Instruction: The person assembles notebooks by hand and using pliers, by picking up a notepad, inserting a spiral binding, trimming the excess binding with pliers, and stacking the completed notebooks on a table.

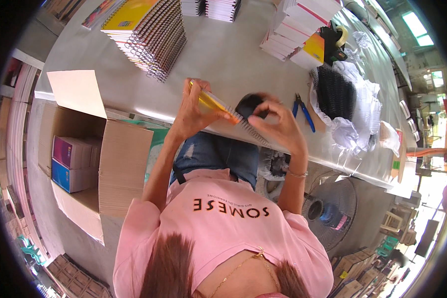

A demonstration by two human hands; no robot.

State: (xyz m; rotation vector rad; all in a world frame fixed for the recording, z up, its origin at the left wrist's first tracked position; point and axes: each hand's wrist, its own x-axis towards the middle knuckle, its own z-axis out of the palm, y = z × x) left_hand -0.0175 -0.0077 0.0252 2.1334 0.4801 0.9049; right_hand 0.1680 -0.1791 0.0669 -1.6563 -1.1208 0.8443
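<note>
My left hand (191, 107) is closed on a thin notebook (211, 101) with a yellow cover, held tilted above the table's near edge. A metal spiral coil (252, 131) runs from the notebook's lower right end toward my right side. Beside that coil my right hand (279, 119) is bent with its fingers curled, partly smeared by motion. Its fingertips are close to a dark round object (250, 106), too blurred to name. Whether the right fingers touch the coil or that object, I cannot tell.
A tall stack of spiral notebooks (146, 37) stands far left; page stacks (293, 30) are far right. Blue-handled cutters (303, 113) lie by a heap of black coils (336, 92) and crumpled paper. An open carton (124, 169) with books is at left, a fan (328, 211) at right.
</note>
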